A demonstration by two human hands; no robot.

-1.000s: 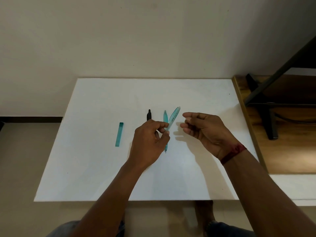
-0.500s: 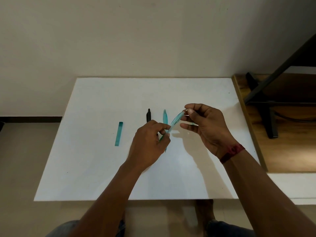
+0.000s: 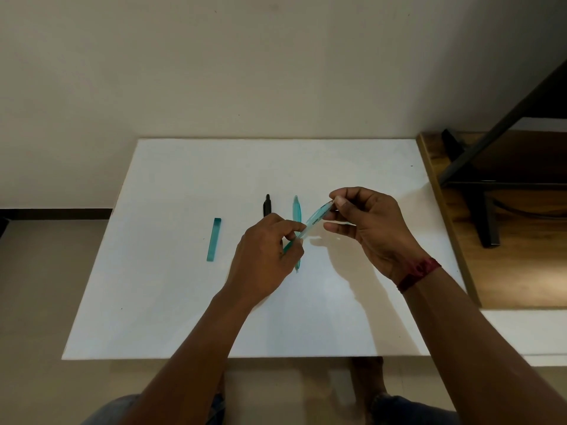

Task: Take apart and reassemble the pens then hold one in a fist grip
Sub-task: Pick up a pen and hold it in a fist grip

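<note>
Thumb and forefinger of the left hand (image 3: 264, 250) pinch the lower end of a translucent teal pen (image 3: 316, 218), while the right hand (image 3: 368, 228) pinches its upper tip. It slants just above the white table (image 3: 153, 302). Its lower end vanishes behind the left fingers, so I can't make out what is fitted there. A second teal pen (image 3: 296, 208) lies flat behind, its middle covered. A black pen (image 3: 267, 205) shows only its top. A teal cap (image 3: 214, 239) lies apart, leftward.
</note>
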